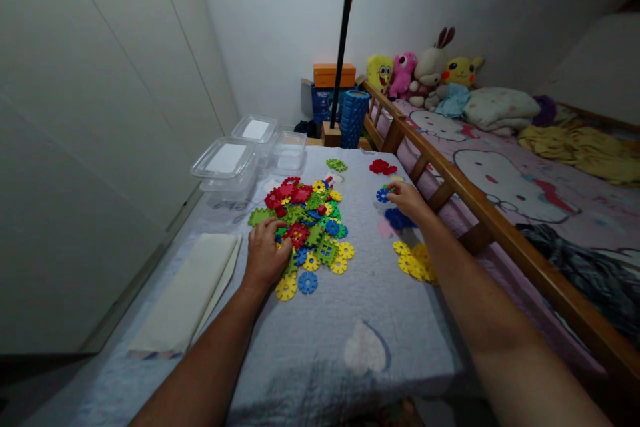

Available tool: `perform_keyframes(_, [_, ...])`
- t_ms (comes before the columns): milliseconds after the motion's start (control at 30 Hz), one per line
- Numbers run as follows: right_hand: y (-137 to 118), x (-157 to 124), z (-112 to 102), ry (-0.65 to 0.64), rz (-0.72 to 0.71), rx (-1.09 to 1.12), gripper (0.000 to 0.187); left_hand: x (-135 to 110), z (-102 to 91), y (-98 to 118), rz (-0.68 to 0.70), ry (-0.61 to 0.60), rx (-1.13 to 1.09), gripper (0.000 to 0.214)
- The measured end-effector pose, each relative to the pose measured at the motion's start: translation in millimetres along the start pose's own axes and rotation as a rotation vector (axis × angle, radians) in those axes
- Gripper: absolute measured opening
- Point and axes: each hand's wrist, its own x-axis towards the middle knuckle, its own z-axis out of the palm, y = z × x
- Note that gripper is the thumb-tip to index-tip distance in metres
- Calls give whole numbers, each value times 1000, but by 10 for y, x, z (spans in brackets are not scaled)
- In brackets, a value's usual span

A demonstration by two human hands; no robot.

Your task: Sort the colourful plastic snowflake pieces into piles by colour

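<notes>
A heap of plastic gear and square building pieces (310, 220) in red, green, yellow and blue lies mid-table on a grey cloth. My left hand (265, 255) rests on the heap's near left edge, fingers curled over pieces. My right hand (406, 199) reaches to the right and pinches a small blue gear piece (383, 195). Around that hand lie sorted groups: blue pieces (399, 219), yellow pieces (415, 261), red pieces (382, 167) and a green piece (337, 165).
Clear plastic containers (227, 163) with lids stand at the table's back left. A folded pale cloth (193, 293) lies at the left. A wooden bed rail (480, 213) runs along the right, with plush toys (425, 73) beyond. A black pole (344, 40) rises behind the table.
</notes>
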Motion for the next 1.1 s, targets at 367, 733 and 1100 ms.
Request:
perform_keyframes(367, [363, -449, -416, -125, 39, 14, 15, 9, -5, 11, 14, 3, 15, 28])
perform_keyframes(733, [551, -558, -457, -103, 29, -73, 13, 8, 7, -29, 13, -1, 24, 30])
perform_keyframes(1100, [568, -797, -427, -113, -9, -140, 8, 11, 18, -50, 21, -4, 22, 32])
